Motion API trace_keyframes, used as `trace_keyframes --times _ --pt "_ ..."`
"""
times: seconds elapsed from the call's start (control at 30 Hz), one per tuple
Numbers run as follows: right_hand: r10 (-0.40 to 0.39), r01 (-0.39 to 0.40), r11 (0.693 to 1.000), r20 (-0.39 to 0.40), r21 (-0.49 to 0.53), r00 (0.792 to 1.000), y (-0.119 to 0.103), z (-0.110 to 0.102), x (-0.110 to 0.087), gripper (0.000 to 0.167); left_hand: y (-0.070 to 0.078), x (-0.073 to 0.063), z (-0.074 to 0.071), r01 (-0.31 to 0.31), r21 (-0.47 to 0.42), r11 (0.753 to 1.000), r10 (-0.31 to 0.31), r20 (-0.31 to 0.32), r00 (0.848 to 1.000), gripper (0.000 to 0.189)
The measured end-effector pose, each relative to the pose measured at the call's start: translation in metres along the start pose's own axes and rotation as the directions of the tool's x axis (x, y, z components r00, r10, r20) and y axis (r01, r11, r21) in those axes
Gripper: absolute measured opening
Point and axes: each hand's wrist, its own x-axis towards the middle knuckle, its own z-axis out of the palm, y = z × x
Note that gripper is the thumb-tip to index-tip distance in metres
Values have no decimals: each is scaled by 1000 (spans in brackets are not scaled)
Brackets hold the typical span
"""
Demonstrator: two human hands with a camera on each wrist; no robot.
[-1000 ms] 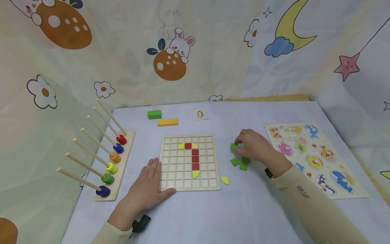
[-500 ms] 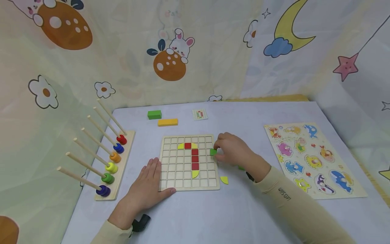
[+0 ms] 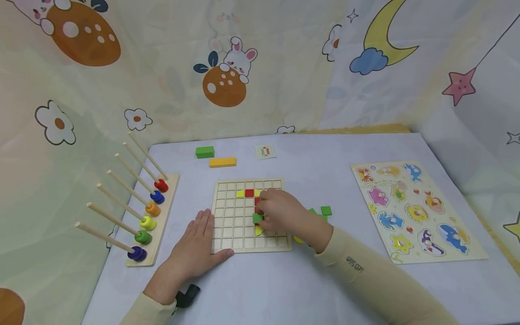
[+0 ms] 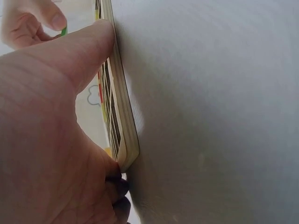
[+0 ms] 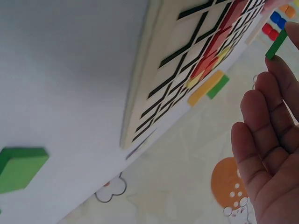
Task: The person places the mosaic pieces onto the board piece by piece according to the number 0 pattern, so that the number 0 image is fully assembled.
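My right hand (image 3: 284,211) pinches a small green square tile (image 3: 257,218) between thumb and forefinger, over the middle of the wooden grid board (image 3: 233,225). In the right wrist view the held tile (image 5: 276,44) stands edge-on at the fingertips, above the board's surface. Red square tiles (image 3: 249,193) and yellow quarter-round tiles (image 3: 258,231) sit in some of the cells, partly hidden behind the right hand. My left hand (image 3: 191,255) rests with straight fingers along the board's left edge. Its thumb (image 4: 96,44) lies against the front edge.
Right of the board lie loose green tiles (image 3: 326,211) and a yellow tile (image 3: 298,239), partly covered by the right wrist. An upright peg stand (image 3: 164,221) is at left, an animal puzzle board (image 3: 400,203) at right. Behind are a pattern card (image 3: 266,152), a green block (image 3: 205,152) and an orange block (image 3: 222,162).
The right hand has carried a green tile leftward from the loose pile to over the board's middle. The left hand has stayed at the board's edge.
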Motion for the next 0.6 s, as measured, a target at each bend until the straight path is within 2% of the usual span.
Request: trace_keyframes --times 0.43,0.6 --pt "-77 81 994 51 -77 996 -17 15 10 10 -2 2 1 5 2 1000 -5 13 1000 125" --pt "-60 66 995 85 -76 995 -22 18 13 10 -2 2 2 12 0 1000 -12 17 1000 126"
